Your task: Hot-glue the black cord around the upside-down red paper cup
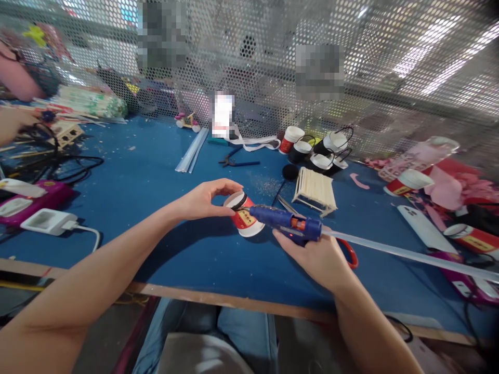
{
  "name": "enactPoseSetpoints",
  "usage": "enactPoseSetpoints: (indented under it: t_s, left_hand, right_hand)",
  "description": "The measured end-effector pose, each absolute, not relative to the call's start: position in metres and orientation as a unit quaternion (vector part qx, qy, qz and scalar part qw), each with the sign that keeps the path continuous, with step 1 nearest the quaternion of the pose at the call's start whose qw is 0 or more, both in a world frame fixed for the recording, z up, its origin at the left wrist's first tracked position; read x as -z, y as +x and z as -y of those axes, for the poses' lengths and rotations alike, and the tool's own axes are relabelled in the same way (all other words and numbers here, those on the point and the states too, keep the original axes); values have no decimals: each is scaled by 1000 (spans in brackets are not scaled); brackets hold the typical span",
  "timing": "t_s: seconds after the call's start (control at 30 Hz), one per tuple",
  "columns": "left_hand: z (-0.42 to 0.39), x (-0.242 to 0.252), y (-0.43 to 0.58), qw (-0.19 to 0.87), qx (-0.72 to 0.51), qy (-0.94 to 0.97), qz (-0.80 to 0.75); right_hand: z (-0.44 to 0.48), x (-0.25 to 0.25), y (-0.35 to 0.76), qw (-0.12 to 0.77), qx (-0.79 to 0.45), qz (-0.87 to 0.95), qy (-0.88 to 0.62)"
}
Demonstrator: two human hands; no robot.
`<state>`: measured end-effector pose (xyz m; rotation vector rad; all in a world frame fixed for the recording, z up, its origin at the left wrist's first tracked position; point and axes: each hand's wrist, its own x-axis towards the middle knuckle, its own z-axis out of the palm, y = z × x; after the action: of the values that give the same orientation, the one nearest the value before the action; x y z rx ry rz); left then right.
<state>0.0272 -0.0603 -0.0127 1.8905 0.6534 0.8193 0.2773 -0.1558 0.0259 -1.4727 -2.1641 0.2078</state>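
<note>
A red and white paper cup (249, 222) lies tilted on the blue table, its mouth toward my left hand (206, 200). That hand is closed on the cup near the rim, with a black strip (240, 201) between thumb and fingers. My right hand (322, 259) grips a blue glue gun (286, 221), a long clear glue stick (390, 252) running out of its back. The gun's nozzle is at the side of the cup, close to the black strip; whether it touches is hard to tell. Red-handled scissors (353, 254) lie partly hidden behind the right hand.
Behind the cup are pliers (237, 160), clear glue sticks (193, 150), a small wooden stick model (315, 191) and several black-wrapped cups (300, 151). A white phone (424, 227) lies right. A purple power strip (42, 200) sits left, near another person's hand (15, 124). Perforated metal closes the back.
</note>
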Motion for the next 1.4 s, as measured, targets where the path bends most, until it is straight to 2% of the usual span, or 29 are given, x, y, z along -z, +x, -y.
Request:
enactPoseSetpoints:
  t_s: [0.3,0.47,0.83,1.1,1.4]
  left_hand:
    - [60,13,28,448,-332,773,-302]
    - [61,12,29,446,-331,771,-312]
    - [58,11,24,497,-310,777,-232]
    - [58,10,23,513,-302,770,-229]
    - [57,13,24,506,-314,770,-231]
  right_hand:
    - [160,-21,280,245,-65,799,-546]
    - [159,-17,285,217,-6,826,-520]
    - [151,-16,288,189,34,837,-512]
    - [151,-14,297,185,19,842,-506]
    - [155,-17,290,166,58,853,-491]
